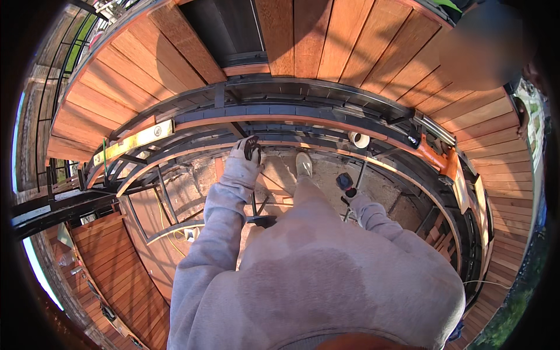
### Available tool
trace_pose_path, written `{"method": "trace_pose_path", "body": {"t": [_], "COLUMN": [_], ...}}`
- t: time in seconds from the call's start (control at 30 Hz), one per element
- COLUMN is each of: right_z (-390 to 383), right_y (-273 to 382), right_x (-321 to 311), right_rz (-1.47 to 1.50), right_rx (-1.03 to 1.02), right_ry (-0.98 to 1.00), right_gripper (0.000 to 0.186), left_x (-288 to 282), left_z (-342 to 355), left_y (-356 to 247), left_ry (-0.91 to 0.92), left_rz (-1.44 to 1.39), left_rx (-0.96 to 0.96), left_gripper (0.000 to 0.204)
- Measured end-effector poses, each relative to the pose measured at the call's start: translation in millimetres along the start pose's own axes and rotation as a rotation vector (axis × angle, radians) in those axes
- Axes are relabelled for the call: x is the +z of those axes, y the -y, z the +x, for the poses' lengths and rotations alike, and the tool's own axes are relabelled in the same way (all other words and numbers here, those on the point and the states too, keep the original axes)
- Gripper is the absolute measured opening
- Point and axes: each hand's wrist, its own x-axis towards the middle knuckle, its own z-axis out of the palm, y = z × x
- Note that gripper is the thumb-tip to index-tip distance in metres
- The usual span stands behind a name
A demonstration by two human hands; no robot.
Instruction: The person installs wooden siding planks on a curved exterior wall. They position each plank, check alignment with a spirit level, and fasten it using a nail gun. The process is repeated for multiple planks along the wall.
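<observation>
Beyond my hands, smooth, grained reddish boards (350,41) fan out in an arc; nearer, a dark, curved frame (280,109) bends around a rough, dusty floor (322,169). My gloved left hand (248,154) is bent at the frame's near rail; I cannot tell whether it grasps anything. My right hand (356,200) is wrapped around a blocky black tool (345,181), which sits just ahead of my wrist. Beyond that grip stands a round white cup (360,139). Bare floor separates my hands; the rails' curved edges bound the space ahead.
</observation>
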Motion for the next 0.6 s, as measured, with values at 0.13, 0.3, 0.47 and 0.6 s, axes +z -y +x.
{"method": "trace_pose_path", "body": {"t": [0.13,0.3,0.47,0.6], "right_z": [-5.1,28.8,2.3,52.0], "right_y": [43.3,82.3,167.6,178.3], "right_x": [-35.4,-37.1,-62.0,-48.7], "right_rz": [-0.238,-0.597,-0.554,-0.828], "right_rx": [-0.257,-0.434,-0.501,-0.595], "right_ry": [-0.112,-0.047,-0.137,-0.172], "right_gripper": [0.063,0.059,0.067,0.071], "left_x": [-23.7,-23.2,-31.5,-27.2], "left_z": [52.2,65.1,80.9,82.5], "left_y": [-18.3,-3.4,2.1,-4.4], "left_ry": [-0.085,-0.033,0.165,0.320], "left_rz": [0.143,0.324,0.512,0.484], "left_rx": [-0.086,-0.114,-0.277,-0.426], "left_gripper": [0.048,0.060,0.075,0.087]}}
